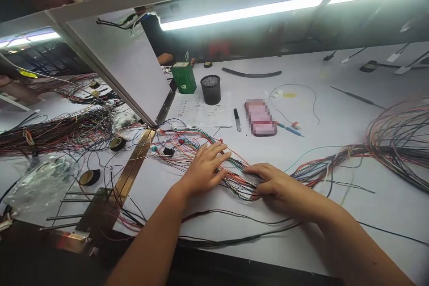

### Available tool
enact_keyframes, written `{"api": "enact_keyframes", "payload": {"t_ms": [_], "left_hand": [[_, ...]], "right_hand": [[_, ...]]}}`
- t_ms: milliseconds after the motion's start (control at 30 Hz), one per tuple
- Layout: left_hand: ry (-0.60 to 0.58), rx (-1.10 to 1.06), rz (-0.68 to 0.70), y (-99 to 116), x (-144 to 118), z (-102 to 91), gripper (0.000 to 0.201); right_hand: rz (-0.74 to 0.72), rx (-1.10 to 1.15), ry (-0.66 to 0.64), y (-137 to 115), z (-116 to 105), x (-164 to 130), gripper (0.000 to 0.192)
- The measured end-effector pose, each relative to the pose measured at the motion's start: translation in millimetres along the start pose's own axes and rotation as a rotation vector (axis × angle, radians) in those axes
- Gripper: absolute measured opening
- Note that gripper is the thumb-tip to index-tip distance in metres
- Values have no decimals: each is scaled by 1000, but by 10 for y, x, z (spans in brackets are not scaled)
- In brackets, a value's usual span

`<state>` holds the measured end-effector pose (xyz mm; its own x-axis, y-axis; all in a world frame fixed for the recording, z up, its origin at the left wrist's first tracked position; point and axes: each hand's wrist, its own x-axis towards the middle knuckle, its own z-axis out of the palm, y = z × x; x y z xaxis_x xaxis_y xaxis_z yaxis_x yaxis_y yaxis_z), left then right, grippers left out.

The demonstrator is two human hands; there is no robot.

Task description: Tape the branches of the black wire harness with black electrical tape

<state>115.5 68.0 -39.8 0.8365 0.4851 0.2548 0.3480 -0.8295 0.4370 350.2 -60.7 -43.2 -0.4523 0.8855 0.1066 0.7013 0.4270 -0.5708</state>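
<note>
At a flat white tabletop point(342, 125), lays a bare left hand point(204, 172), spread open, over a loose bundle of thin multicoloured wires point(236, 176); curves a bare right hand point(278, 185) about it, impossible to tell whether closed.

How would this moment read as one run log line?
left hand: spread over wire bundle | right hand: curled at the same bundle | beyond: black mesh cup, green box
</note>
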Motion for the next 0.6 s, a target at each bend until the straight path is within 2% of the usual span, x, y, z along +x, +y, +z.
{"api": "enact_keyframes", "payload": {"t_ms": [100,200,367,433,533,600], "left_hand": [[-163,36,-79,-52,5,68,47],[-196,28,-126,-76,5,81,47],[-209,27,-131,-88,-2,75,47],[-216,28,-128,-100,-6,82,47],[-218,29,-124,-119,-6,93,48],[-220,31,-127,-129,-4,92,49]], "right_hand": [[40,-2,-27,-38,-19,-10,54],[82,31,-58,-63,-51,-33,43],[158,126,-68,-10,-200,-124,32],[229,118,38,57,-260,-163,26],[428,47,278,180,-304,-213,25],[546,12,309,241,-315,-236,25]]}}
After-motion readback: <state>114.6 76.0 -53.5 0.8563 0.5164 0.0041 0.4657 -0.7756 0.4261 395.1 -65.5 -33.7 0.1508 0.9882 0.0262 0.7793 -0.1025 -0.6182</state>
